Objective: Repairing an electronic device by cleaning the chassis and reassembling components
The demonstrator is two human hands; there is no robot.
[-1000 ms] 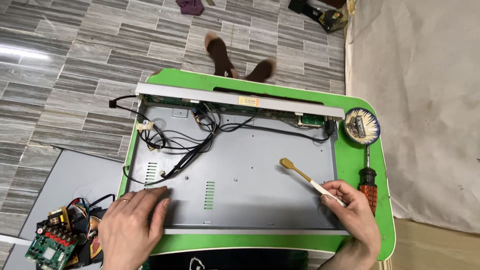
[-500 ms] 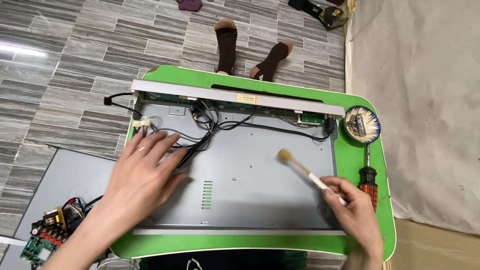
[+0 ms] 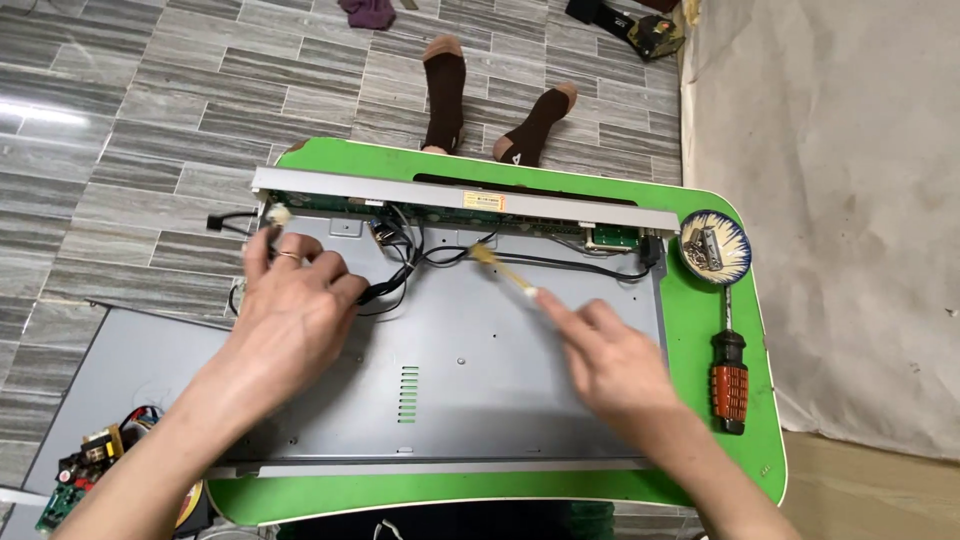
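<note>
At the centre of the frame, a small brush [image 3: 503,270] points its bristles toward the black cables [image 3: 420,262] along the upper edge of an open grey metal chassis [image 3: 480,380]. The right hand [image 3: 612,360] pinches the brush handle between its fingertips. The left hand [image 3: 290,315], fingers loosely spread, rests on the cable bundle at the chassis's upper left. The chassis lies on a green table [image 3: 700,330]; on its right edge lie a screwdriver [image 3: 729,375] and a small patterned dish [image 3: 714,247].
</note>
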